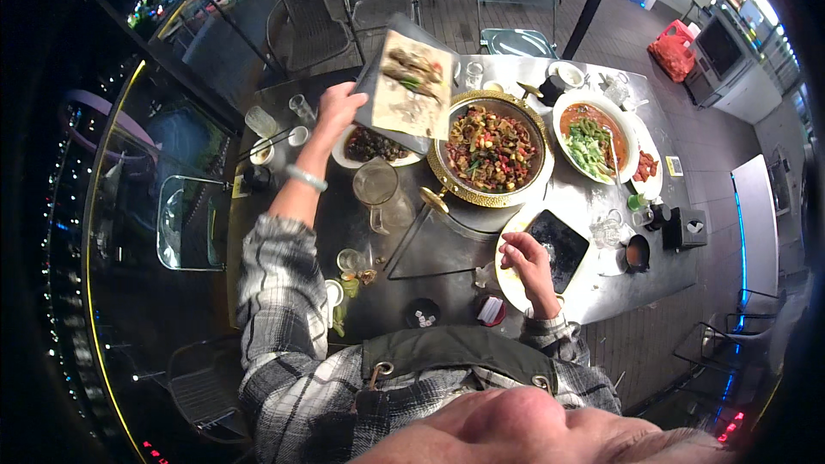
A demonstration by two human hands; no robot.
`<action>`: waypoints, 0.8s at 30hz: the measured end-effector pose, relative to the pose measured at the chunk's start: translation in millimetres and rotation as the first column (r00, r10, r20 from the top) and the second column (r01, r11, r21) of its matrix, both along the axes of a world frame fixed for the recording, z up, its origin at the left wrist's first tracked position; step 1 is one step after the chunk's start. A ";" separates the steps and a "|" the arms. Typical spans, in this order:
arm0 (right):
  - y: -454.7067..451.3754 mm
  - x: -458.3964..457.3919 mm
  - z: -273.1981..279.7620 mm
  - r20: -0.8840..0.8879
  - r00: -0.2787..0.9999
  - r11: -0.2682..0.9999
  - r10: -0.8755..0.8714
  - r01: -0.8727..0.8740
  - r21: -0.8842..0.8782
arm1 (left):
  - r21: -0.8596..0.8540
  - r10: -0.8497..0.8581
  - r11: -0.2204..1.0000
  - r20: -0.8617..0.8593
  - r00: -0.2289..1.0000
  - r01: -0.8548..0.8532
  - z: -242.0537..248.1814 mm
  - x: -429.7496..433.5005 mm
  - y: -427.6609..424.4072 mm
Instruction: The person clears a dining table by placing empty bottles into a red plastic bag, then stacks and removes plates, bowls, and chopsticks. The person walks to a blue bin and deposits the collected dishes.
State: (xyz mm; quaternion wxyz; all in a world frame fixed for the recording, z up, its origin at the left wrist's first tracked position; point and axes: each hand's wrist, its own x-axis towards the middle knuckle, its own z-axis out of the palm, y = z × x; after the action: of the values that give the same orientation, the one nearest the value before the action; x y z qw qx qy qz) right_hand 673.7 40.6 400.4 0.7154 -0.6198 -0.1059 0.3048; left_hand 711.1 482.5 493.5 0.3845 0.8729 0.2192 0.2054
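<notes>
My left hand (pixel 339 108) grips the left edge of a dark rectangular tray (pixel 366 87). A paper liner (pixel 403 117) with food pieces and a green bit lies on the tray, raised over the far side of the table. Beneath it, a white plate of dark food (pixel 374 145) is partly covered. My right hand (pixel 533 267), loosely curled with nothing seen in it, is over the left part of a white oval plate (pixel 515 283). A black square tray (pixel 559 248) rests on that plate beside my fingers.
A gold-rimmed pan of food (pixel 493 148) stands mid-table. To its right are a bowl of red soup (pixel 590 135) and a tissue box (pixel 688 227). A glass pitcher (pixel 375 187), chopsticks (pixel 438 274) and a black dish of dice (pixel 423 314) are nearer me. Chairs (pixel 309 26) stand beyond.
</notes>
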 end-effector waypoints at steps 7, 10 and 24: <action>-96.7 -8.5 2.8 0.009 0.984 0.981 -0.176 0.175 0.081 | 0.546 0.025 0.833 -0.193 0.981 0.087 -20.5 85.0 -117.8; -137.9 -13.0 -2.9 0.027 0.966 0.964 -0.257 0.254 0.080 | 0.514 0.023 0.852 -0.223 0.975 0.098 -29.9 86.2 -151.2; -119.3 26.6 -22.4 0.094 0.987 0.988 -0.130 0.121 0.092 | -0.522 0.295 0.834 0.149 0.944 -0.178 -68.9 -9.5 -169.7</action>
State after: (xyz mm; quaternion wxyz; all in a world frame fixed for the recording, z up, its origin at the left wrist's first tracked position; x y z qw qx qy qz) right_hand 700.2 -78.7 378.0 0.7529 -0.6083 -0.1151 0.2232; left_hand 701.6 312.8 424.6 0.5913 0.6800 0.3271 0.2844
